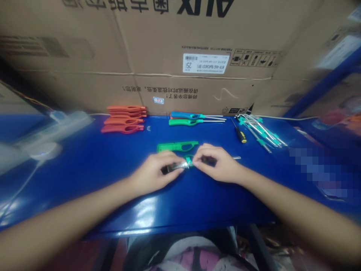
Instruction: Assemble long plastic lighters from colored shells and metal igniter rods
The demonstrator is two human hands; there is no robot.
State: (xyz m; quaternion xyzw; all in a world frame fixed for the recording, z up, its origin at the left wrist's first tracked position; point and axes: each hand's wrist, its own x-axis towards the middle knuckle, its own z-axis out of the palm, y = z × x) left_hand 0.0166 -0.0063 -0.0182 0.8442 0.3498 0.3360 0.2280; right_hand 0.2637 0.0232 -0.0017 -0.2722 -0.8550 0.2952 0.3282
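Between the fingers of my left hand (158, 171) is the clear tank end of a lighter inner assembly (180, 165). My right hand (218, 162) pinches the same part near its teal trigger, and a thin metal tube (237, 157) sticks out beyond this hand to the right. Both hands are closed, close together over the table. My fingers hide much of the assembly. Just behind them lies a green lighter housing half (175, 146) with a finger hole at its right end.
Orange lighter housings (124, 121) are stacked at the back left, beside some tiny metal pieces (148, 128). Blue and green stick lighters (186, 122), a screwdriver (239, 132) and several metal tubes with teal triggers (262, 132) lie farther right. A cardboard sheet (158, 49) walls the back.
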